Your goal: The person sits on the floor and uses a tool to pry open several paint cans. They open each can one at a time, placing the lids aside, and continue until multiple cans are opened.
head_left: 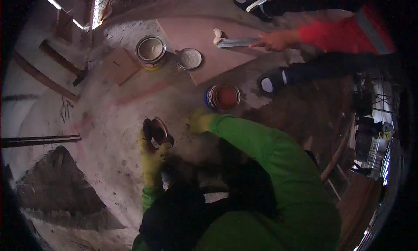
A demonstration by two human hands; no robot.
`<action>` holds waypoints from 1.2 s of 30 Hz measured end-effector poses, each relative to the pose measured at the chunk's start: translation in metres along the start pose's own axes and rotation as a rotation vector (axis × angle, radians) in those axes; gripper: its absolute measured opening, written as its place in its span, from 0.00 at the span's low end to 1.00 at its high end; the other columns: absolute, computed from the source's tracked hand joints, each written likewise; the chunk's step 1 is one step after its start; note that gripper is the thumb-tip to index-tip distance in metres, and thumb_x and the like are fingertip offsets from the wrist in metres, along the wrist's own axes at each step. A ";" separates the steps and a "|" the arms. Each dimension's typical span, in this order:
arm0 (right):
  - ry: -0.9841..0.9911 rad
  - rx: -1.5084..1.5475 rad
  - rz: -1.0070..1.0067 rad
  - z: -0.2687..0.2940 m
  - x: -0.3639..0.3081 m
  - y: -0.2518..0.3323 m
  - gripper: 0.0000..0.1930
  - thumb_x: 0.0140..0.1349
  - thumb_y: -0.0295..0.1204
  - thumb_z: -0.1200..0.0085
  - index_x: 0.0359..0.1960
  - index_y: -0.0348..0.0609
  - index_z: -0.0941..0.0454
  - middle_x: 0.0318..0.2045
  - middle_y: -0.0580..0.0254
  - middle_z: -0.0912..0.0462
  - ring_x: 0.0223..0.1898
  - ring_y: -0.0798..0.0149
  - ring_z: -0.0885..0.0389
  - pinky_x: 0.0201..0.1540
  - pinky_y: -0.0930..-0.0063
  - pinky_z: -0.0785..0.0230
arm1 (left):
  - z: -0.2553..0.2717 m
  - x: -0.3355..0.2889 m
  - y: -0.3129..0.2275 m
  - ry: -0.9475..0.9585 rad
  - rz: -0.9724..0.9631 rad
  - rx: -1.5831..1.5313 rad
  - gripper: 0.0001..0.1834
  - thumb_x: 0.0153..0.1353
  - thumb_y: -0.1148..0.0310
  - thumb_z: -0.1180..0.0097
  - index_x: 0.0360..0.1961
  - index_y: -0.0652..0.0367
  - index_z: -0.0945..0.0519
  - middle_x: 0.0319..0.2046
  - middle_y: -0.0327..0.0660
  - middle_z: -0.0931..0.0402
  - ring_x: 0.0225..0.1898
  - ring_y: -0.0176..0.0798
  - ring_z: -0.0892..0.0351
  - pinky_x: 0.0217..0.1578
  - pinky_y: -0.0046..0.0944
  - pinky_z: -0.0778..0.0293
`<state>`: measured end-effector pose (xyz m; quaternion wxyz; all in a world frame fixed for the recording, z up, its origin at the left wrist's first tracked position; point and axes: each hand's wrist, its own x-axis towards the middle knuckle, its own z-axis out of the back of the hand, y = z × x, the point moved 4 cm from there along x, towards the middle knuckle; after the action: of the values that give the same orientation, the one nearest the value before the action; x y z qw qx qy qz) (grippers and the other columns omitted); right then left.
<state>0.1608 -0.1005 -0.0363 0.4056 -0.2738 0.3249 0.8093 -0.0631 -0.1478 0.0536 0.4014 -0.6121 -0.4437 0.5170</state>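
Observation:
My left hand (153,157), in a yellow glove, is closed around a small dark reddish round container (156,130), tilted so its opening shows. What lies inside it is too dark to make out. To its right, my yellow-gloved right hand (200,121) reaches forward low over the floor, its fingers blurred and partly hidden. Just beyond that hand stands an open can of reddish-brown paste (227,97) with a blue and white side. The right hand appears apart from this can.
An open can of pale paste (152,49) stands ahead, with a round lid (190,58) beside it, near a large pinkish board (191,31). A co-worker's hand (276,40) in a red sleeve holds a wide metal blade carrying paste. Wooden pieces (61,59) lie at left.

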 end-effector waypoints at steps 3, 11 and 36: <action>-0.090 0.046 0.001 -0.015 0.009 -0.009 0.23 0.63 0.43 0.44 0.56 0.46 0.16 0.58 0.42 0.17 0.59 0.41 0.18 0.58 0.43 0.24 | 0.002 0.000 -0.007 -0.008 0.033 -0.001 0.46 0.61 0.78 0.33 0.79 0.61 0.42 0.75 0.50 0.37 0.72 0.45 0.33 0.63 0.46 0.25; 0.028 -0.260 0.188 -0.045 0.002 -0.074 0.26 0.75 0.50 0.53 0.70 0.60 0.25 0.57 0.52 0.15 0.49 0.47 0.13 0.50 0.49 0.19 | 0.007 0.019 -0.026 -0.021 -0.227 0.440 0.52 0.45 0.51 0.23 0.69 0.64 0.31 0.61 0.59 0.26 0.62 0.63 0.25 0.64 0.56 0.29; 0.106 -0.506 0.020 0.189 -0.072 -0.240 0.34 0.66 0.47 0.35 0.72 0.57 0.29 0.58 0.49 0.17 0.41 0.57 0.13 0.41 0.52 0.21 | 0.041 0.080 -0.097 -0.476 -0.319 0.353 0.54 0.29 0.48 0.20 0.61 0.63 0.24 0.54 0.56 0.24 0.55 0.64 0.23 0.57 0.56 0.25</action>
<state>0.3646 0.1166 0.0619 0.2986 -0.4051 0.1356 0.8534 -0.1105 -0.0425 0.1180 0.4621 -0.3179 -0.5186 0.6453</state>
